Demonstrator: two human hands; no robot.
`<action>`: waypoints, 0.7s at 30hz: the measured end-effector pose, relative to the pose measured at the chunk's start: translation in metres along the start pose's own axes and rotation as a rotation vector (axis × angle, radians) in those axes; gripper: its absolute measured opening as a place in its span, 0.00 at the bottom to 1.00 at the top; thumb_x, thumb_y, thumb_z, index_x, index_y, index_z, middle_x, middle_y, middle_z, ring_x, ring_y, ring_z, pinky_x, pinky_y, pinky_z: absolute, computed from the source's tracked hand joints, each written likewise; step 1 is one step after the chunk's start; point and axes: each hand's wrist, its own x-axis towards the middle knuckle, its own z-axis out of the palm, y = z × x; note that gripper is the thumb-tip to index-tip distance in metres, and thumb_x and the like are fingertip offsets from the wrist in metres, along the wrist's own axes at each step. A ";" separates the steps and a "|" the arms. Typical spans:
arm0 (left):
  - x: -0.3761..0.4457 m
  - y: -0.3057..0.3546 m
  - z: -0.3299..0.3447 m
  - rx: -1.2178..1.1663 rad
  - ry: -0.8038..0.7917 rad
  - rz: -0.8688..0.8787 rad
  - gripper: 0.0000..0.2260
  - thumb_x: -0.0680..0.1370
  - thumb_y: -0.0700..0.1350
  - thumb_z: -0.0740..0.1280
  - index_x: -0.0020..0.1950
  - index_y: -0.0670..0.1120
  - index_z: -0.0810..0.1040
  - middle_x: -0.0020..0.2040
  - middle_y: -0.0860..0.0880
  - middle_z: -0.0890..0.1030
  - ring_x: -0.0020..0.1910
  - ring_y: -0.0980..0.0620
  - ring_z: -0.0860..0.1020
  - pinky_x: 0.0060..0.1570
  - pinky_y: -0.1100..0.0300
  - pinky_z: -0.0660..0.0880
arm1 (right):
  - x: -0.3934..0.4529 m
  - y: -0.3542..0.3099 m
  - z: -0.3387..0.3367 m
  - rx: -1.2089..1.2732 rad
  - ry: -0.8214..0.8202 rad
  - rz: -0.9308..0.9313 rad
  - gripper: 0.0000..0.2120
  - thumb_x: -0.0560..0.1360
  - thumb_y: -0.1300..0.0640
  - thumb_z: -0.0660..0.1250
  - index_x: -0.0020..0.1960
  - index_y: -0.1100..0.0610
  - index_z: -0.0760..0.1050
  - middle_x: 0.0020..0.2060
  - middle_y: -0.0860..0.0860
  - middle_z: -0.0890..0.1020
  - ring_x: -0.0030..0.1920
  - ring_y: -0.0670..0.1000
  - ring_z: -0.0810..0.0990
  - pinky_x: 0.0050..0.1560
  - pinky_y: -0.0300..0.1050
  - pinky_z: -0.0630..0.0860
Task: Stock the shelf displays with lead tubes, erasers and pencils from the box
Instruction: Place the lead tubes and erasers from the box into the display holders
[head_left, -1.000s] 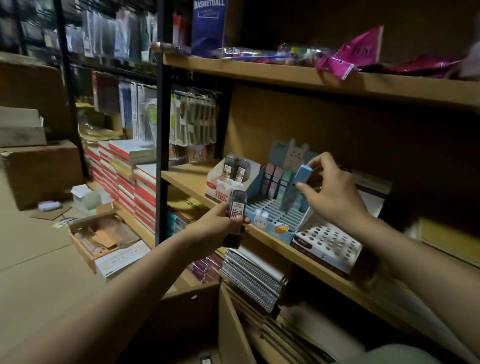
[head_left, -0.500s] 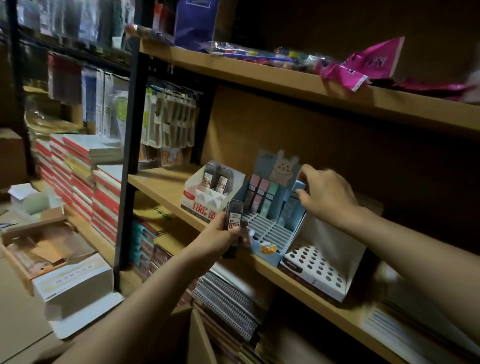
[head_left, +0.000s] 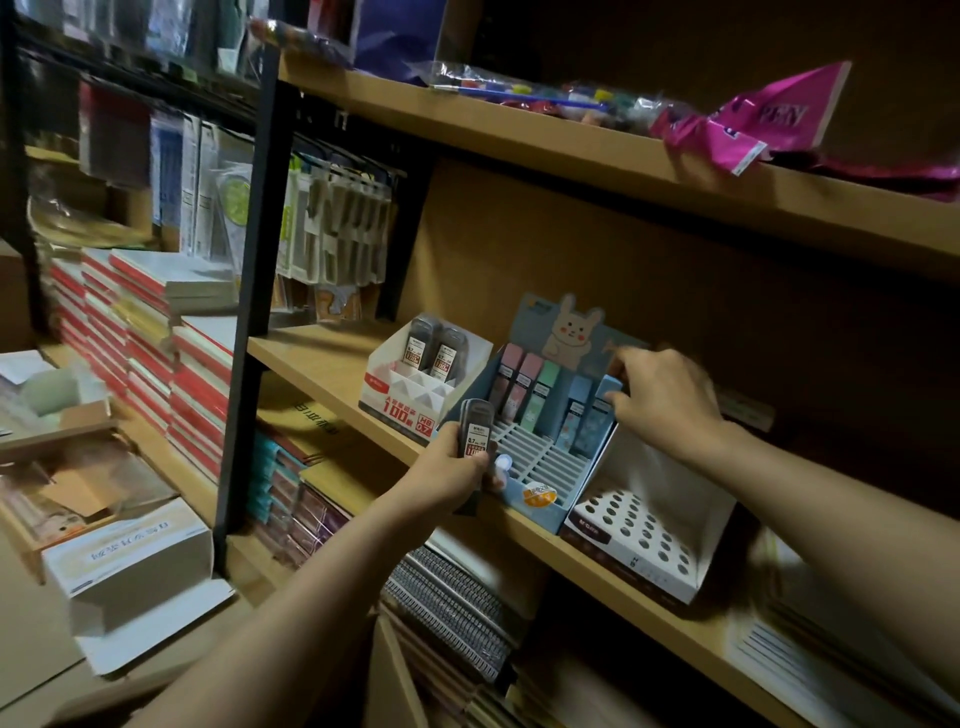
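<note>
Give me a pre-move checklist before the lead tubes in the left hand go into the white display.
1. Left hand has a firm grip on the lead tubes: ok, fingers curled round them.
2. White display has free slots: ok, two tubes stand at the back, front cells look empty.
3. Path from left hand to white display unobstructed: ok, it sits just above and beside the hand.
4. Right hand out of the way: ok, it is at the blue eraser display.
5. Last blue eraser fully seated: cannot tell, fingers cover its top.
6. Exact tube count in hand: cannot tell.
</note>
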 end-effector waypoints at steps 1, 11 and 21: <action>-0.001 0.000 0.000 -0.015 -0.005 0.004 0.09 0.81 0.38 0.61 0.59 0.48 0.69 0.47 0.43 0.81 0.48 0.48 0.82 0.43 0.60 0.76 | -0.001 0.000 0.001 -0.002 -0.011 0.002 0.08 0.75 0.53 0.70 0.51 0.54 0.76 0.43 0.53 0.82 0.46 0.55 0.81 0.46 0.52 0.79; -0.005 -0.002 -0.001 -0.034 -0.009 0.002 0.09 0.81 0.38 0.60 0.59 0.48 0.69 0.48 0.43 0.81 0.50 0.46 0.81 0.57 0.50 0.77 | 0.002 0.002 0.006 -0.012 -0.047 0.041 0.12 0.73 0.53 0.73 0.53 0.54 0.74 0.46 0.53 0.81 0.48 0.55 0.81 0.48 0.54 0.79; -0.005 -0.005 -0.003 -0.102 -0.005 0.057 0.11 0.81 0.36 0.60 0.64 0.43 0.69 0.45 0.41 0.80 0.47 0.46 0.82 0.56 0.50 0.78 | -0.005 -0.006 0.021 -0.239 -0.043 0.078 0.12 0.78 0.52 0.63 0.58 0.54 0.80 0.55 0.54 0.74 0.58 0.56 0.72 0.58 0.53 0.70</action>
